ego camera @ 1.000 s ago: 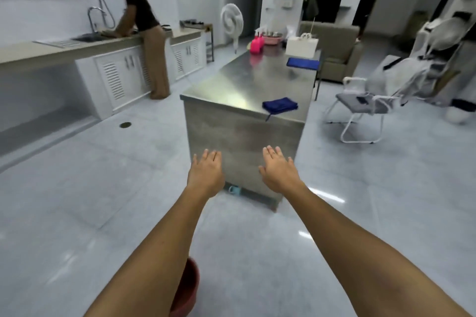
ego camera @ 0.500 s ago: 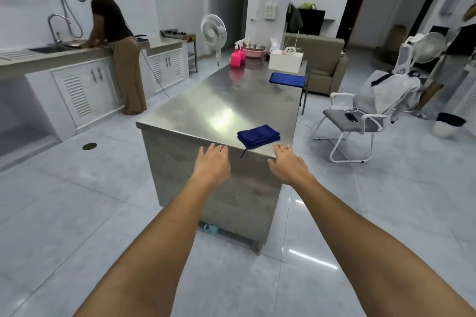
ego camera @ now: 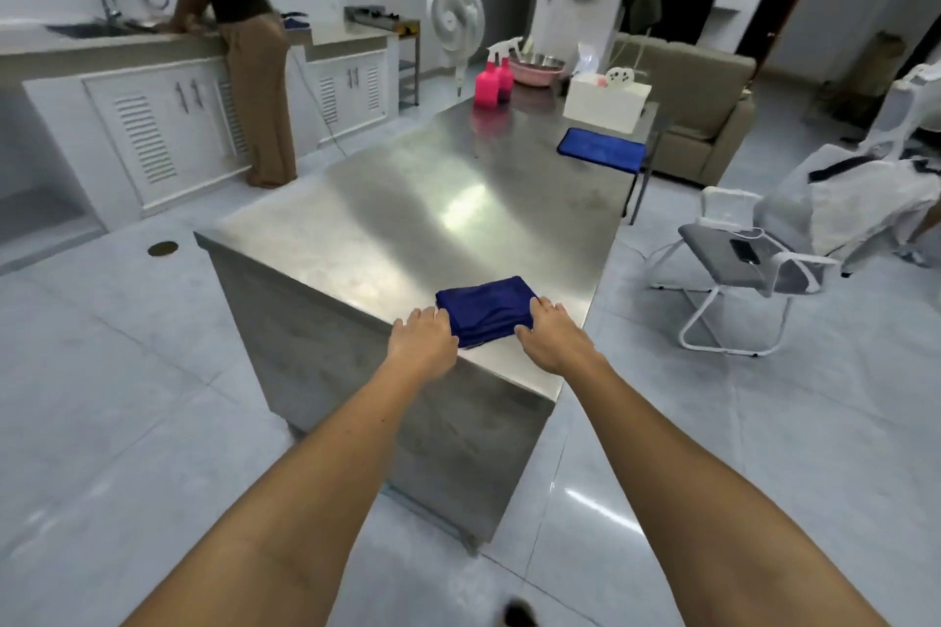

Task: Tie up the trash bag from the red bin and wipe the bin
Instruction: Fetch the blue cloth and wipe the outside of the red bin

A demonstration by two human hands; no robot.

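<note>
A folded dark blue cloth lies at the near edge of a stainless steel table. Both my arms reach out to it. My left hand lies flat with its fingertips touching the cloth's left side. My right hand rests against the cloth's right side, fingers spread over the edge and the thumb at the front corner. Neither hand has closed around the cloth. The red bin and the trash bag are out of view.
Farther along the table lie a second blue cloth, two pink spray bottles, a bowl and a white box. A white chair stands to the right. A person works at the sink counter on the left.
I have come up to the table and both hands have reached forward onto the folded blue cloth. The red bin, seen at the bottom edge a second ago, has dropped out of view.
</note>
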